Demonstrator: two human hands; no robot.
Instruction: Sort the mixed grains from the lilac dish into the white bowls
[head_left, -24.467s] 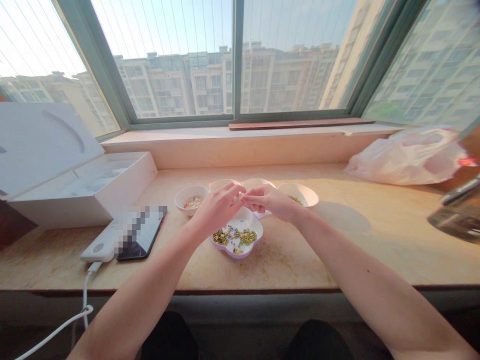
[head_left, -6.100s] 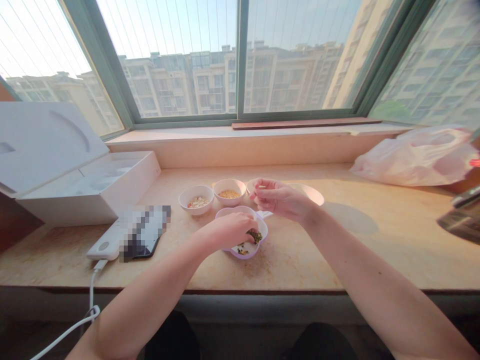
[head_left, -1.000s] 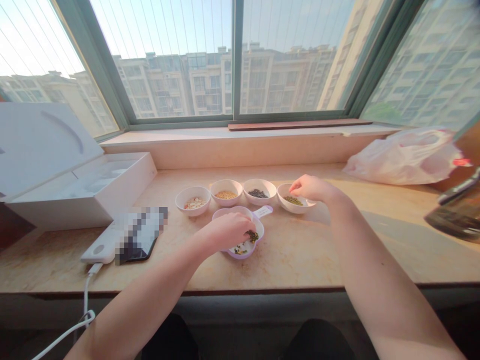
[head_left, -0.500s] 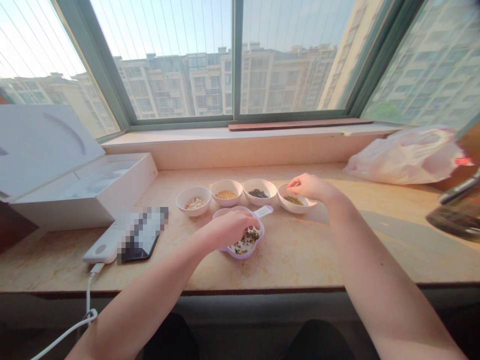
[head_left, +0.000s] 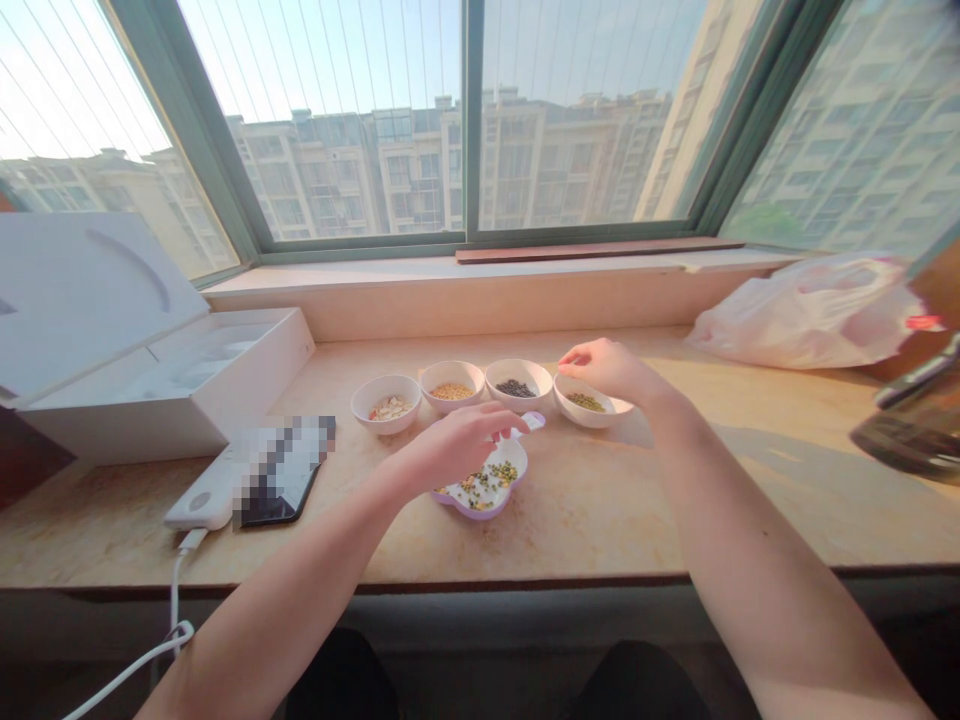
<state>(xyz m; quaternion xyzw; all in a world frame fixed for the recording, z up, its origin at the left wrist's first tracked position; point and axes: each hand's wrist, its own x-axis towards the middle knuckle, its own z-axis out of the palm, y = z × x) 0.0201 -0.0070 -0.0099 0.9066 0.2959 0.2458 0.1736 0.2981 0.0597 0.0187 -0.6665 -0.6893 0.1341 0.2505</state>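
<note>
A purple-rimmed flower-shaped dish [head_left: 459,504] holds mixed green, yellow and dark beans. Behind it stands a row of small white bowls: one with pale and reddish pieces [head_left: 385,402], one with yellow grains [head_left: 451,385], one with black beans [head_left: 517,383], one with green beans [head_left: 589,404]. My left hand [head_left: 457,445] hovers just above the dish, fingertips pinched together and pointing right. My right hand [head_left: 609,367] hangs over the green-bean bowl, thumb and forefinger pinched. What either pinch holds is too small to see.
An open white box [head_left: 165,385] sits at the left, with a phone [head_left: 285,480] and a white power bank [head_left: 201,497] on a cable [head_left: 174,590] beside it. A plastic bag [head_left: 810,310] and a dark blurred object [head_left: 907,420] lie at the right. The counter edge runs close to me.
My left hand has lifted out of the purple dish and now hovers above it, uncovering the beans. My right hand stays over the green-bean bowl, shifted slightly back and left.
</note>
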